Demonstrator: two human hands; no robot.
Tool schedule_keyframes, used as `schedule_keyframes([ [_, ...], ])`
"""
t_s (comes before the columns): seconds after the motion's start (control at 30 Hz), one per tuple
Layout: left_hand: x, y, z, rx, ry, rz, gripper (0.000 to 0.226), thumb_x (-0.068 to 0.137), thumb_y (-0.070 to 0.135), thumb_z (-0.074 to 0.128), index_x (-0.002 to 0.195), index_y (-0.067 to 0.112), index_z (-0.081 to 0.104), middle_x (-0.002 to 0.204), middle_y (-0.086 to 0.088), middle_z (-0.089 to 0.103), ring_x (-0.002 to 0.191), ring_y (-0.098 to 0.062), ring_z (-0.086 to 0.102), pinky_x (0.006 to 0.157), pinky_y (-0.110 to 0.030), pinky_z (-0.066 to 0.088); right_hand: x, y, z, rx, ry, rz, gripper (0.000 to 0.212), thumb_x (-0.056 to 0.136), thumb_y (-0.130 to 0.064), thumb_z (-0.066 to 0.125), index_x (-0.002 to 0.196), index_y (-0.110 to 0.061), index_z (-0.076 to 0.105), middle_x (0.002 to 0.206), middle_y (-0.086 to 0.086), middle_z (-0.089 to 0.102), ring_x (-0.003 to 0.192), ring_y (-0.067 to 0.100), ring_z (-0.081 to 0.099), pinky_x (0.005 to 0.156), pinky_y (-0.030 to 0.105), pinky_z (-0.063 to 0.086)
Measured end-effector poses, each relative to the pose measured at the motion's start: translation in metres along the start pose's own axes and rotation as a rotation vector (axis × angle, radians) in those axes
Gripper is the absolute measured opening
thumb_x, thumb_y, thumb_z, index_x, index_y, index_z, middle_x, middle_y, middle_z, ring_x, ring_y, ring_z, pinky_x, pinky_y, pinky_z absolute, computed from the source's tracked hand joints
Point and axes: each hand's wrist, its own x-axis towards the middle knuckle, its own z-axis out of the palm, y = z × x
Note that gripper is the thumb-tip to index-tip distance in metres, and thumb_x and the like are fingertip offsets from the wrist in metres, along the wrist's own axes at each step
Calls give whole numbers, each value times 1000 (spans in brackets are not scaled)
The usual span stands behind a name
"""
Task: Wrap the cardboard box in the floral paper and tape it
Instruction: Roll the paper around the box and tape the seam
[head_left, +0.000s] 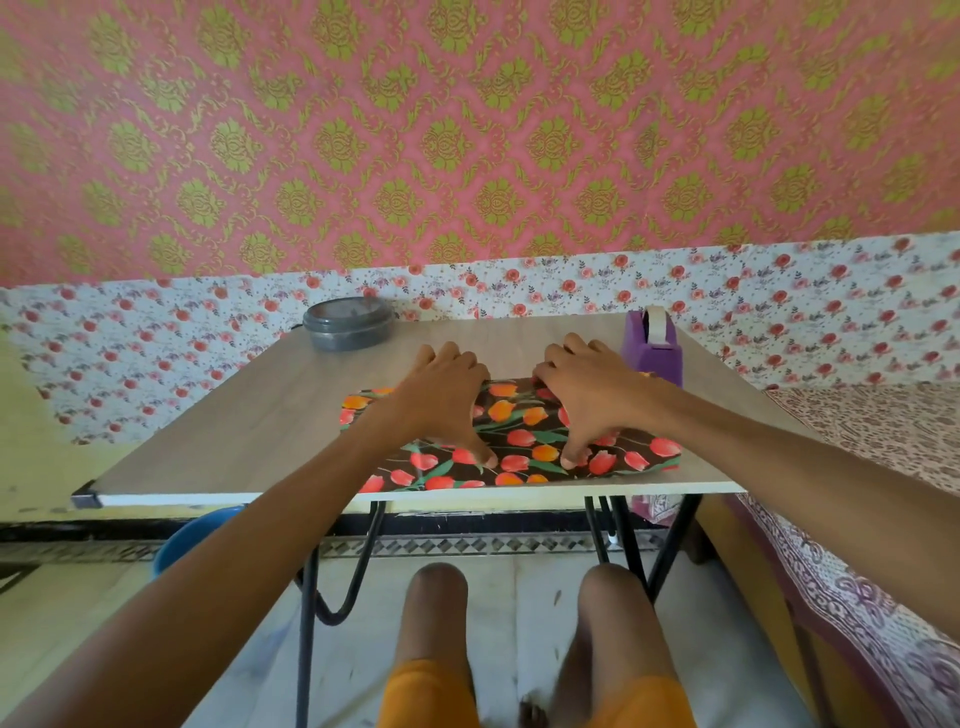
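Note:
Dark floral paper (524, 441) with red and orange tulips lies folded over the box near the table's front edge; no bare cardboard shows. My left hand (447, 395) lies flat on top of it, fingers curving over the far edge, thumb stretched toward me. My right hand (587, 395) rests beside it in the same way, fingers over the far edge and thumb pressing the near side. A purple tape dispenser (653, 348) stands just right of my right hand.
A round grey lidded tin (348, 323) sits at the table's back left. The small wooden table (234, 415) stands against a floral wall. A blue tub (192, 535) is under the left side, a patterned cloth-covered bed (857, 519) at right.

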Motion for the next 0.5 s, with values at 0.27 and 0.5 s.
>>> schedule_keyframes([
  [0.27,31,-7,3,98,267,-193,77,71,51,72,129,13,38,117,-6,57,108,-29,54,97,-44,43,34,8,-2,10,262,182,92,63,-38,82,137,-11,35,121,4,57,105,26,59,89,38,45],
  [0.5,34,14,50,70,232,-183,81,75,43,72,138,12,32,126,-9,53,112,-29,51,102,-42,38,35,4,56,-62,277,206,81,58,-26,85,127,-13,45,109,6,63,95,28,59,82,41,42],
])
